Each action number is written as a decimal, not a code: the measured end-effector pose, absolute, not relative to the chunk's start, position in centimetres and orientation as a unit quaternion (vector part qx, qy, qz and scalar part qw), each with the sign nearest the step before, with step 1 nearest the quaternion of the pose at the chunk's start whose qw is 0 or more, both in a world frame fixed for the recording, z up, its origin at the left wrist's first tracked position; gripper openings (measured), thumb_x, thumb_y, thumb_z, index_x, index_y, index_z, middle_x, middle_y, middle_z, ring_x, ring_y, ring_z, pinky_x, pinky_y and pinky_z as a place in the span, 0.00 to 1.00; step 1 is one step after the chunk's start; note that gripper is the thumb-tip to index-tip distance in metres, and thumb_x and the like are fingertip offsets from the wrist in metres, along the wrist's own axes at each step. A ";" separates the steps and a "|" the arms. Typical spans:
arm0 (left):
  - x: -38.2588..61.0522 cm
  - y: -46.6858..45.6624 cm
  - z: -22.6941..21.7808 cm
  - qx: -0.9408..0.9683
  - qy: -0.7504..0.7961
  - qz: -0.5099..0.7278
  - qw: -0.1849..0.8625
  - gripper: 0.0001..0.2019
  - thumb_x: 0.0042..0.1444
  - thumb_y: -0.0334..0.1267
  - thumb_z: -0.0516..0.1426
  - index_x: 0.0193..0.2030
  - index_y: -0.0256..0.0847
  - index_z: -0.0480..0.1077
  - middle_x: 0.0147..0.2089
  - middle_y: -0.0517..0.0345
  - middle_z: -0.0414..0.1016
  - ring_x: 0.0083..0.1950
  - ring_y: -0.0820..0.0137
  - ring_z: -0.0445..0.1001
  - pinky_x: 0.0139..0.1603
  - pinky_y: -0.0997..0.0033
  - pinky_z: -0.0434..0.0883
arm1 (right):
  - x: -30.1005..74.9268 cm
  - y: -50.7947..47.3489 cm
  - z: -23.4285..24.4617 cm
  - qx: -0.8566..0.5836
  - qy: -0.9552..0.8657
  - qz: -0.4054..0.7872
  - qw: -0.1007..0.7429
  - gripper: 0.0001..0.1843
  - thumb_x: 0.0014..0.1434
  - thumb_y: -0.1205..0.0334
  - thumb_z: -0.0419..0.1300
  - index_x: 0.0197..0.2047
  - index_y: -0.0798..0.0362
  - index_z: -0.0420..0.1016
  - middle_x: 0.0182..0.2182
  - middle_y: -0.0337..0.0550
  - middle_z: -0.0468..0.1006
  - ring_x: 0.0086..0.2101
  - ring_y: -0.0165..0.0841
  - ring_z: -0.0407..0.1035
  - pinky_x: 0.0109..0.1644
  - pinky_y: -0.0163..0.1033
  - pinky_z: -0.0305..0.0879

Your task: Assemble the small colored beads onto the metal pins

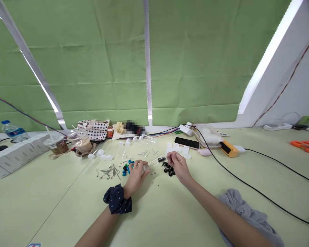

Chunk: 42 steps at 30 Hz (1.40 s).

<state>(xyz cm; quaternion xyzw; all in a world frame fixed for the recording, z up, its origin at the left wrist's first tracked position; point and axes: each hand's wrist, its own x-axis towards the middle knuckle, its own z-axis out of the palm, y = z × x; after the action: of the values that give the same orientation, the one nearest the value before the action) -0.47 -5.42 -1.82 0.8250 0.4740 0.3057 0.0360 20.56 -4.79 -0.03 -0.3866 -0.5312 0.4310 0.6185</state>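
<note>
My left hand [137, 174], with a dark dotted scrunchie [117, 199] at the wrist, is closed around one end of a transparent tube [153, 161]. A small black piece [161, 159] sits at the tube's far right end. Just right of it my right hand [179, 166] is pinched; whatever its fingertips hold is too small to make out. Below that hand lies a pile of shiny black pieces [169, 169]. Blue and green small parts [126, 168] are partly covered by my left hand. Thin metal pins [110, 171] lie scattered to its left.
White caps [184, 150], several capped transparent tubes [127, 142] and a phone [187, 143] lie behind my hands. Two drink cups [82, 144] and white boxes [18, 154] stand left. A yellow device [228, 148], a black cable [231, 176] and orange scissors [305, 145] are on the right.
</note>
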 end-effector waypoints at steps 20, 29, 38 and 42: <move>-0.7 -5.8 -2.1 0.833 0.453 0.311 0.065 0.08 0.60 0.39 0.49 0.45 0.42 0.61 0.46 0.53 0.68 0.51 0.62 0.62 0.52 0.57 0.51 | 21.7 -4.0 0.2 -0.320 -0.486 0.571 0.579 0.16 0.50 0.51 0.61 0.40 0.50 0.70 0.21 0.33 0.56 0.21 0.25 0.51 0.27 0.34 0.54; -0.6 -5.9 -2.0 0.827 0.467 0.307 0.065 0.07 0.61 0.41 0.48 0.43 0.41 0.60 0.45 0.54 0.67 0.49 0.63 0.63 0.53 0.56 0.51 | 22.0 -3.8 0.0 -0.355 -0.494 0.477 0.635 0.11 0.49 0.54 0.63 0.32 0.53 0.73 0.22 0.38 0.67 0.25 0.28 0.60 0.30 0.36 0.56; -0.5 -5.9 -2.1 0.824 0.468 0.311 0.064 0.08 0.60 0.41 0.48 0.43 0.41 0.60 0.45 0.54 0.67 0.49 0.63 0.64 0.53 0.56 0.51 | 21.7 -3.8 0.0 -0.331 -0.463 0.519 0.638 0.12 0.47 0.53 0.64 0.26 0.54 0.75 0.23 0.39 0.69 0.23 0.25 0.57 0.29 0.36 0.55; -0.5 -5.9 -2.2 0.826 0.465 0.313 0.058 0.09 0.61 0.42 0.48 0.44 0.41 0.60 0.45 0.53 0.67 0.49 0.63 0.64 0.53 0.56 0.51 | 21.7 -3.7 -0.4 -0.351 -0.440 0.516 0.646 0.11 0.47 0.54 0.64 0.27 0.54 0.75 0.20 0.37 0.66 0.21 0.25 0.56 0.26 0.35 0.54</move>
<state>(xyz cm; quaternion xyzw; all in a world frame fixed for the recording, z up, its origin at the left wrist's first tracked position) -0.54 -5.89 -2.16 0.8263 0.4647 0.3129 0.0576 21.68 -3.68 -0.35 -0.3507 -0.4398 0.5162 0.6458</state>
